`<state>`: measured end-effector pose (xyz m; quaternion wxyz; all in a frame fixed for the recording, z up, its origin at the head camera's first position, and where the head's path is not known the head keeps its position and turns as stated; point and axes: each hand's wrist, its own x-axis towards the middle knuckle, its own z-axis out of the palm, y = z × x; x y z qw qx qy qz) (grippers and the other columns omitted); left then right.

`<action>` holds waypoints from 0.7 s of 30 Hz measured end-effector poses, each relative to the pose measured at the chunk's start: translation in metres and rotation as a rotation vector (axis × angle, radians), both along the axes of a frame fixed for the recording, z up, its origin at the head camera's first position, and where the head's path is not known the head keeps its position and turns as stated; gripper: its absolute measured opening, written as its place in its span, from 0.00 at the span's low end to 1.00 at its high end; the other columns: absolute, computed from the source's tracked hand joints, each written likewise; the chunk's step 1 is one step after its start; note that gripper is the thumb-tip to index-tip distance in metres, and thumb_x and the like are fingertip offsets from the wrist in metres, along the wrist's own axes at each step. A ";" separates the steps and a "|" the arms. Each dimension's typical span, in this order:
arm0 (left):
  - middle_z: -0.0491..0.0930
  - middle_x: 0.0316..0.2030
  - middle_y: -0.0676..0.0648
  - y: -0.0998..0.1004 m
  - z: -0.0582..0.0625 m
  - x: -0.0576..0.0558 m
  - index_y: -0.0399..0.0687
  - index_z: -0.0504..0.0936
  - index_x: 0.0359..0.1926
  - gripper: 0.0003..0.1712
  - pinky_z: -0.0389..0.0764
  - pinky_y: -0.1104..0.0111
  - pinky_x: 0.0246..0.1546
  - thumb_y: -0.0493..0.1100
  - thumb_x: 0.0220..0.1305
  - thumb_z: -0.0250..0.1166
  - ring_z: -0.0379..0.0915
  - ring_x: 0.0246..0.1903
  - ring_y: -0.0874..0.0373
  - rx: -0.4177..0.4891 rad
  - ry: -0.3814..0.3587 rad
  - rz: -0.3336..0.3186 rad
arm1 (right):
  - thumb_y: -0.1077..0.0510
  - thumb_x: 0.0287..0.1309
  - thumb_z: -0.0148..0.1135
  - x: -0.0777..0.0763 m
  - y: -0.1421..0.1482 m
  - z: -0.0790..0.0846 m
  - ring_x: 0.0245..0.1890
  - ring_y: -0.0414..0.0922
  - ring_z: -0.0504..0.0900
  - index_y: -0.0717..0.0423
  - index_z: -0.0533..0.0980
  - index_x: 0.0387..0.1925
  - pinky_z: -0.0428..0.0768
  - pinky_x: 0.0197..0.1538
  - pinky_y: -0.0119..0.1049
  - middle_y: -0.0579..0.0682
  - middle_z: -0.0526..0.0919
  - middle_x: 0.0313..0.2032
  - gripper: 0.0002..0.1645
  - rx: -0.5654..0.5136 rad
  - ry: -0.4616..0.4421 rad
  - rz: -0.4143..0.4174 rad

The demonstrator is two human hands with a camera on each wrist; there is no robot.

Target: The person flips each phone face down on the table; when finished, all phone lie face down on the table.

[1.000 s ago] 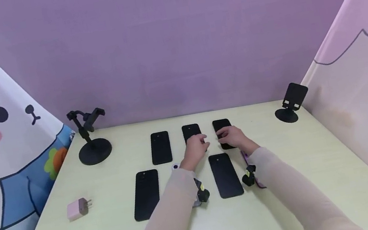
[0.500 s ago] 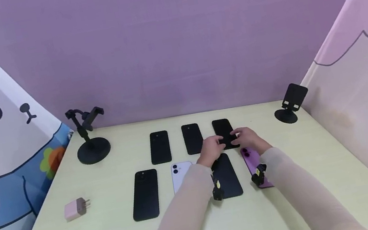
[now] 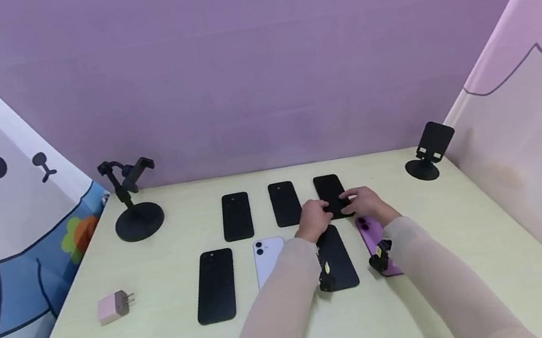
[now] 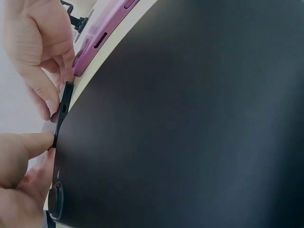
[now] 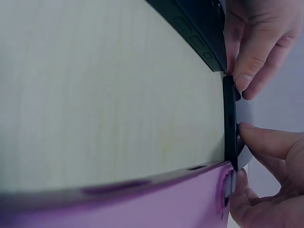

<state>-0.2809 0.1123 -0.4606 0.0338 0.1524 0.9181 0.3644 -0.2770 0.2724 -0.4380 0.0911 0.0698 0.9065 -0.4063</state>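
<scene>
At the right end of the back row lies a black smartphone (image 3: 329, 189), flat on the table. My left hand (image 3: 313, 221) pinches its near left corner, thumb at the end and fingers along the side. On the near right corner my right hand (image 3: 368, 204) does the same, its thumb (image 5: 261, 137) on the face and a finger at the side. Directly below my left wrist is another black phone (image 3: 340, 259), its back filling most of the left wrist view. A purple phone (image 3: 368, 231), partly hidden by the right wrist camera, lies below my right hand.
Left of my hands are black phones (image 3: 236, 217) (image 3: 285, 203) in the back row, plus a white phone (image 3: 267, 254) and a black phone (image 3: 215, 286) in front. A round-based stand (image 3: 140, 221), pink charger (image 3: 113, 307) and folding stand (image 3: 431, 150) stand near the sides.
My left hand has moved right, from the middle back phone to the right one. My right hand has slid slightly right and nearer along that phone. Over the last half second both barely moved.
</scene>
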 end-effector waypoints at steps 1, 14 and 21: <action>0.83 0.49 0.46 0.000 0.000 0.000 0.41 0.84 0.53 0.16 0.75 0.68 0.51 0.37 0.65 0.65 0.76 0.53 0.53 -0.008 0.003 -0.002 | 0.65 0.56 0.67 0.000 0.000 0.000 0.29 0.44 0.76 0.65 0.74 0.59 0.75 0.28 0.33 0.69 0.74 0.54 0.28 -0.007 -0.001 -0.005; 0.83 0.49 0.44 -0.003 0.000 0.000 0.38 0.84 0.52 0.15 0.76 0.66 0.51 0.35 0.64 0.65 0.76 0.52 0.51 0.057 -0.009 0.007 | 0.68 0.56 0.66 -0.005 0.004 -0.003 0.38 0.46 0.77 0.67 0.73 0.59 0.76 0.31 0.32 0.70 0.72 0.57 0.28 -0.134 -0.005 -0.044; 0.82 0.49 0.43 0.001 -0.003 0.000 0.36 0.83 0.51 0.15 0.75 0.65 0.52 0.35 0.64 0.65 0.76 0.53 0.50 0.070 0.003 0.003 | 0.68 0.56 0.65 -0.002 0.006 0.003 0.57 0.58 0.73 0.68 0.73 0.59 0.76 0.49 0.40 0.70 0.72 0.58 0.27 -0.171 0.035 -0.051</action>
